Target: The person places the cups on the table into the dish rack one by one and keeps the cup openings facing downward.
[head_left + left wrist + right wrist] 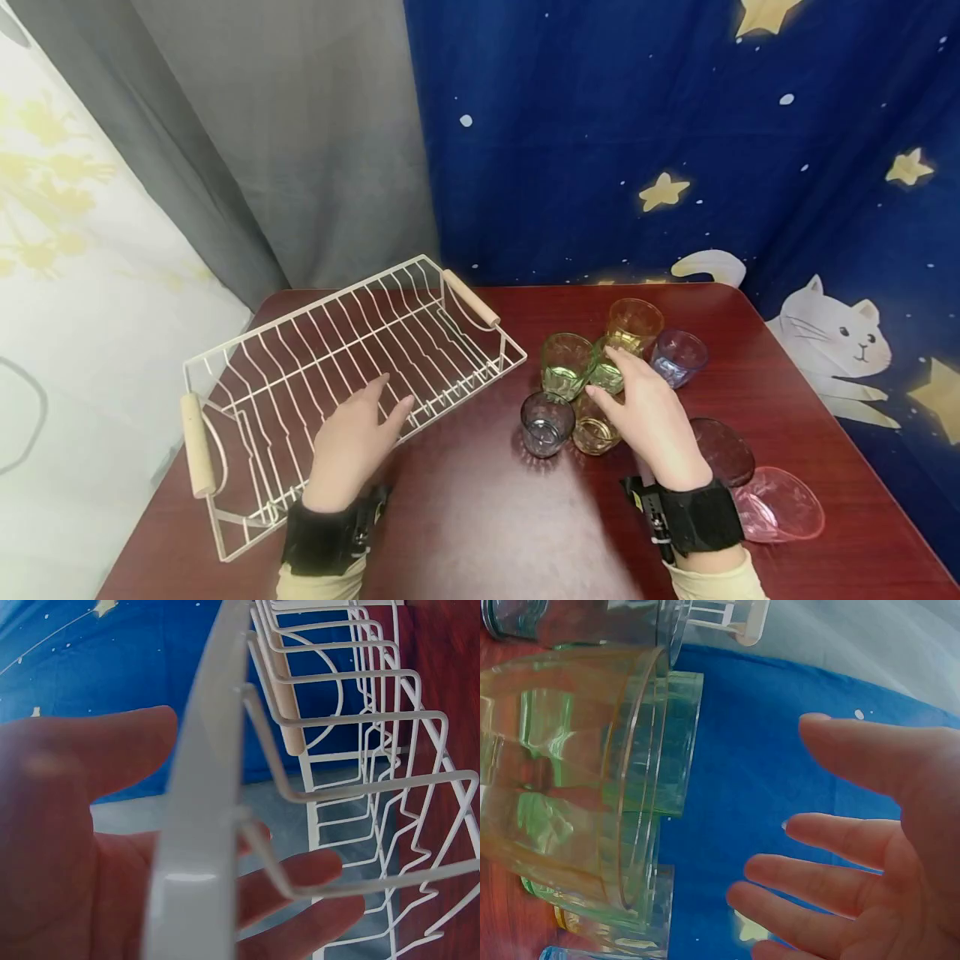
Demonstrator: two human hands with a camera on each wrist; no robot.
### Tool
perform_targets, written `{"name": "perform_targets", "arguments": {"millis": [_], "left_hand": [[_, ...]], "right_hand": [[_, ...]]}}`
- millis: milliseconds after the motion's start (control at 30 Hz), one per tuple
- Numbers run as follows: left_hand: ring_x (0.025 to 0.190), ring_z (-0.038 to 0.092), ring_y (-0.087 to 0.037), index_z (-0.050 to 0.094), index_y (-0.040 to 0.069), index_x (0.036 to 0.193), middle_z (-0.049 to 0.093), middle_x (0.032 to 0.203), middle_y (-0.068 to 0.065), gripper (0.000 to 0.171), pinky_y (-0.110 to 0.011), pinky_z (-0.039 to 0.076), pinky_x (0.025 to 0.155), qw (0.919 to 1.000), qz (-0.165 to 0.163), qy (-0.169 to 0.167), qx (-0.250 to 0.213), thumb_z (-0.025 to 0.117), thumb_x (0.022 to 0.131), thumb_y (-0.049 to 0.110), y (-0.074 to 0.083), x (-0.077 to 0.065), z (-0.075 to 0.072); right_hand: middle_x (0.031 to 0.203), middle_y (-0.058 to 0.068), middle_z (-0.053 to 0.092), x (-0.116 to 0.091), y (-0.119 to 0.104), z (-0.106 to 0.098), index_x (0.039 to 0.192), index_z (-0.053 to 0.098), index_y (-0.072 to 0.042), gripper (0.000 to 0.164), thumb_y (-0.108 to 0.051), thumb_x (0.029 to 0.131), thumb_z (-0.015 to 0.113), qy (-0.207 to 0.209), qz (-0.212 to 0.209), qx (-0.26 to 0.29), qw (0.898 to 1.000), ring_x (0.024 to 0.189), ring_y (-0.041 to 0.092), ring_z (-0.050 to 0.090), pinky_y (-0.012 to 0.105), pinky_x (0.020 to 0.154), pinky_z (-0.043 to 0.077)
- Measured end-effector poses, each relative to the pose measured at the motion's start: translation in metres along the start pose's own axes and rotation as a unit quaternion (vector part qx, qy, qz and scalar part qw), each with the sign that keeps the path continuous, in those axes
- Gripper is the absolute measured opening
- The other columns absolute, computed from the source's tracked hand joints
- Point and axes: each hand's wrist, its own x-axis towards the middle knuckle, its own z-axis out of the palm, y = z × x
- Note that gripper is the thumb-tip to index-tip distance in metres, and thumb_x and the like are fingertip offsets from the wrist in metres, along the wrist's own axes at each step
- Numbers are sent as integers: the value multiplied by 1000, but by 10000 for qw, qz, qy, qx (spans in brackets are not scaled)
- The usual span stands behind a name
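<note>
My left hand (pixel 352 442) hovers over the near side of a white wire dish rack (pixel 303 311), fingers loosely extended and holding nothing. In the left wrist view the rack's rail crosses in front of that hand. On the right, my right hand (pixel 660 421) is above a cluster of tinted glass cups, its fingers apart and empty. Nearest to it are an amber cup (pixel 596 435), partly covered by the hand, and a small green cup (pixel 607 379). Beside these stand a larger green cup (pixel 566 367), a grey cup (pixel 546 425), a yellow cup (pixel 636 321) and a blue cup (pixel 679 358).
A dark reddish glass dish (pixel 723 454) and a pink glass bowl (pixel 783 504) sit right of my right wrist, partly hidden by it. Wooden handles (pixel 197 446) cap the rack's ends. Curtains (pixel 562 167) hang behind the red-brown table (pixel 480 517).
</note>
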Motion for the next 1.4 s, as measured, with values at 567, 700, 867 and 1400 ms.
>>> {"name": "perform_targets", "arguments": {"millis": [567, 700, 867, 1400], "left_hand": [[116, 63, -35, 53, 11, 137, 61, 134, -15, 54, -52, 52, 94, 9990, 298, 338, -21, 55, 95, 45, -11, -25, 3], [108, 67, -30, 58, 13, 133, 64, 130, -11, 49, -50, 54, 89, 9988, 366, 312, -50, 58, 94, 44, -13, -31, 4], [106, 68, -29, 61, 11, 128, 67, 126, -10, 45, -49, 55, 88, 9984, 456, 336, 49, 59, 94, 42, -15, -34, 4], [114, 65, -31, 63, 14, 126, 67, 126, -10, 38, -51, 52, 95, 9979, 611, 148, 155, 54, 97, 37, -17, -33, 8]], "right_hand": [[96, 28, 65, -45, 36, -27, 110, 62, 6, 41, -23, 82, 73, 859, 1267, -446, 9872, 85, 42, 63, 56, 66, 47], [96, 28, 66, -55, 48, -32, 108, 62, 6, 43, -28, 83, 72, 511, 1670, -439, 9836, 86, 41, 63, 54, 65, 47], [91, 21, 69, -60, 57, -33, 107, 59, 4, 49, -39, 86, 68, 47, 2145, -405, 9759, 78, 35, 63, 47, 61, 48], [89, 12, 74, -58, 61, -19, 99, 70, -7, 47, -52, 88, 62, -689, 2065, -467, 9749, 79, 34, 65, 44, 58, 48]]}}
